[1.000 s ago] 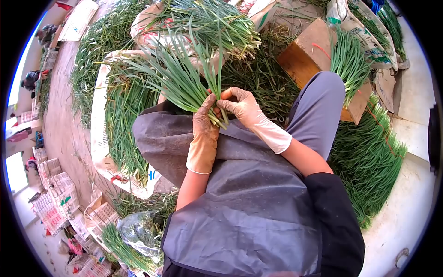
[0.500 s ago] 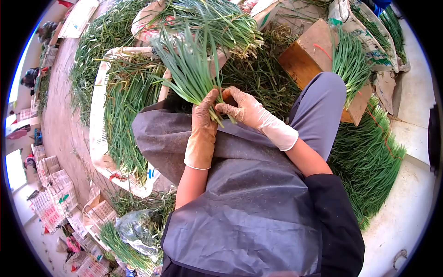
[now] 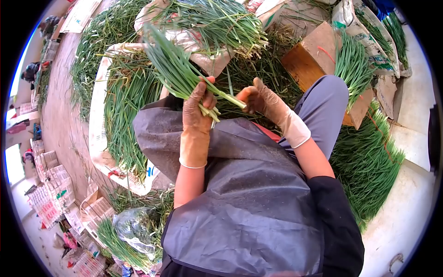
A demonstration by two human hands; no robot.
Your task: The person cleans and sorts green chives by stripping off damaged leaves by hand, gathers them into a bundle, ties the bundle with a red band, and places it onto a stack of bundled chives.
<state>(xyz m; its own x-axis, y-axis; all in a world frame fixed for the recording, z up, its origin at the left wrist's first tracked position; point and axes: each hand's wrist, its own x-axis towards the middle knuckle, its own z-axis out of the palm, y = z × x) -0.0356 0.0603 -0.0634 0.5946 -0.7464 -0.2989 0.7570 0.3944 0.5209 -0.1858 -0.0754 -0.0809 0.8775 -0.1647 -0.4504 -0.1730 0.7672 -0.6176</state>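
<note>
My left hand (image 3: pixel 198 104), in a soiled, pale rubber glove, is closed around a bunch of garlic chives (image 3: pixel 173 64). Its leaves point up and left, and the pale cut ends stick out below the fingers. One thicker stalk (image 3: pixel 228 98) juts out of the bunch to the right. Close to that stalk's end is my gloved right hand (image 3: pixel 267 104), its fingers bent but apart, with nothing visible in them. A loose green leaf (image 3: pixel 229 81) shows between the hands, over the dark heap of trimmings.
Left of my knee stands a white basket (image 3: pixel 98 115) of chives. A leafy pile (image 3: pixel 217 23) lies ahead on sacking. By my right knee are a wooden box (image 3: pixel 304 55), a chive bundle (image 3: pixel 353 64) and a large tied bundle (image 3: pixel 369 161). A plastic bag (image 3: pixel 134 228) lies lower left.
My right hand has moved away from the bunch to the right and opened. The bunch in my left hand has tilted further left, and one stalk now sticks out rightward.
</note>
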